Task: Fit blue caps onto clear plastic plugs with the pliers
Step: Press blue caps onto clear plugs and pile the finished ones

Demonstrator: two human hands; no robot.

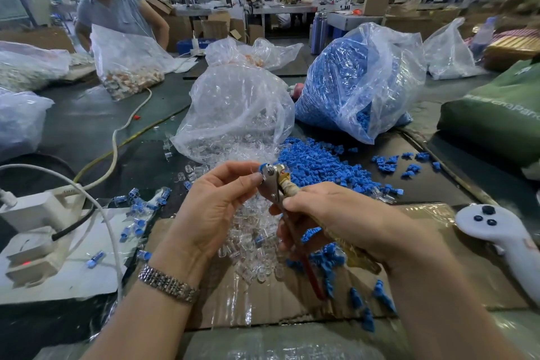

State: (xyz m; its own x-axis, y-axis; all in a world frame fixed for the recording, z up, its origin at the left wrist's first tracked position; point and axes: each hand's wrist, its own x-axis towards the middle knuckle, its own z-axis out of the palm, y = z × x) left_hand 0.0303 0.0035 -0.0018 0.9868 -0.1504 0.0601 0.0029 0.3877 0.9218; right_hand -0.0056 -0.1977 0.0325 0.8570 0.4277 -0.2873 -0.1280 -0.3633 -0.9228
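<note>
My right hand (336,213) grips the handles of the pliers (274,181), whose metal jaws point up and away from me. My left hand (213,202) pinches a blue cap (261,168) at the jaws; any clear plug there is hidden by my fingertips. A pile of loose blue caps (321,164) lies just beyond my hands. Clear plastic plugs (254,242) are heaped on the cardboard under my hands. Several capped plugs (137,213) lie scattered to the left.
A clear bag of plugs (236,108) and a bag of blue caps (356,79) stand behind the piles. White power strip and cables (38,213) lie left, a white controller (496,231) right, a green bag (496,114) far right. A person stands across the table.
</note>
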